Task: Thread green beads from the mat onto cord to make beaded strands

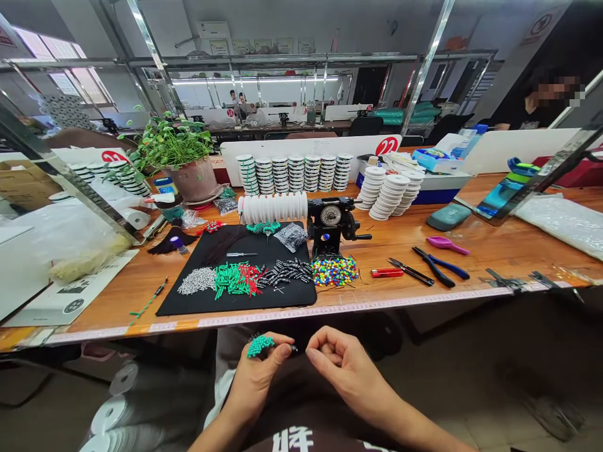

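My left hand [258, 371] is held over my lap below the table edge, its fingers closed on a small cluster of teal beads [260, 344], with a dark bead at the fingertips. My right hand [340, 363] sits close beside it, fingers curled in a pinch near the same spot; what it holds is too small to make out. On the wooden table [490, 248] lies a black mat [245, 295] with piles of silver beads [196, 280], green and red tube beads [237, 278], black beads [286, 272] and multicoloured round beads [333, 271].
A black winding machine [331, 223] stands behind the mat, with a row of white spools [272, 207]. Stacked spools [294, 172] sit further back, a potted plant [181, 157] at left. Blue pliers [440, 265], scissors [411, 271], a red lighter [386, 273] lie right. A person sits far right.
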Demonstrator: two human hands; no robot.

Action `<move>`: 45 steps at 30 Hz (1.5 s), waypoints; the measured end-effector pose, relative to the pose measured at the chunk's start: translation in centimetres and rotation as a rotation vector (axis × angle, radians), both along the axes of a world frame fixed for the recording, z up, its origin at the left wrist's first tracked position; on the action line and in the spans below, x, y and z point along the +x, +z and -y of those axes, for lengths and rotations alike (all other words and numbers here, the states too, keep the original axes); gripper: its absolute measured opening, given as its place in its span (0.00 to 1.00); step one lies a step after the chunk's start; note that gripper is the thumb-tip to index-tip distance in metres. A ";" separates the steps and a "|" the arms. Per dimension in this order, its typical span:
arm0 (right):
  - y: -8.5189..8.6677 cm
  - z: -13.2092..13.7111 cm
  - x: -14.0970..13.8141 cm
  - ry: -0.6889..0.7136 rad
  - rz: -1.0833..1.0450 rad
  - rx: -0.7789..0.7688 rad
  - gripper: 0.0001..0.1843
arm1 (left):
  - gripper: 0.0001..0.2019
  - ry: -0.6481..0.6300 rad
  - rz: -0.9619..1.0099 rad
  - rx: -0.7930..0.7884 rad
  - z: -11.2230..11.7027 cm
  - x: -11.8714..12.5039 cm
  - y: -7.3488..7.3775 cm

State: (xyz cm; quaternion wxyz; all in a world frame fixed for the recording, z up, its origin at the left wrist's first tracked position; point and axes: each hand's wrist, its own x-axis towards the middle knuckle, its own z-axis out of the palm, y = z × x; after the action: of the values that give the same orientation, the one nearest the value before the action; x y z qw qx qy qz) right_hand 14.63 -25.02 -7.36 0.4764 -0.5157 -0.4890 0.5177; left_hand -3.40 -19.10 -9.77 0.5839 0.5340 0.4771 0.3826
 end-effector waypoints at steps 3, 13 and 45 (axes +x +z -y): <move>-0.9 0.3 -0.3 -0.113 0.182 0.101 0.13 | 0.24 -0.002 0.047 -0.088 0.2 0.0 -0.1; 2.1 0.1 1.0 -0.007 0.267 0.177 0.08 | 0.24 0.056 0.046 -0.076 0.5 0.4 0.2; 0.0 0.0 -0.9 -0.087 0.348 0.078 0.05 | 0.17 -0.023 0.032 -0.089 0.6 0.1 -0.6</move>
State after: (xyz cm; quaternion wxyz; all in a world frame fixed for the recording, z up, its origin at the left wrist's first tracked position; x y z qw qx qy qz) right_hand 13.72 -25.04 -7.36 0.4261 -0.5993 -0.5610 0.3802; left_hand -3.32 -19.72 -10.35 0.6188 0.5067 0.4783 0.3627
